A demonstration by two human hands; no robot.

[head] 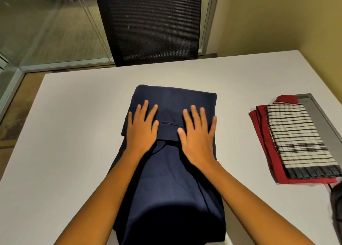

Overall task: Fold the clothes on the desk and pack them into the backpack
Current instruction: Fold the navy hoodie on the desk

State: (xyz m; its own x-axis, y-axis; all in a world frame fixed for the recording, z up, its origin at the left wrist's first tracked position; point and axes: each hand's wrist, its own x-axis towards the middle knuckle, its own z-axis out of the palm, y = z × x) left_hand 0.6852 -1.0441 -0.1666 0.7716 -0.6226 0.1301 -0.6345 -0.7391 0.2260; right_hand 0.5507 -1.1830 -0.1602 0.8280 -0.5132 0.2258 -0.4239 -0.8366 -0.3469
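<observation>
Both forearms reach forward from the near edge of the desk (pixel 74 133), roughly parallel, palms down. The left hand (pixel 142 128) lies flat with its fingers straight and fanned apart, and the right hand (pixel 198 137) lies the same way just beside it, a strip of cloth showing between the two. Neither hand holds anything: they only press down on the navy garment (pixel 170 180), which lies lengthwise in the middle of the desk and runs from under the camera away from the person. Its far end is doubled back toward the person as a flap, and both hands rest on that flap, fingertips pointing to the far fold. The heels of the palms sit at the flap's near edge (the hem line runs between the two thumbs). Well apart to the right lies a folded red garment (pixel 262 133) with a striped cloth (pixel 296 133) stacked on top of it, partly over a grey panel (pixel 318 111) set in the desk. A dark shape (pixel 336 207) at the right edge is cut off, and I cannot tell what it is. A black mesh chair (pixel 151 22) stands beyond the far edge of the desk.
</observation>
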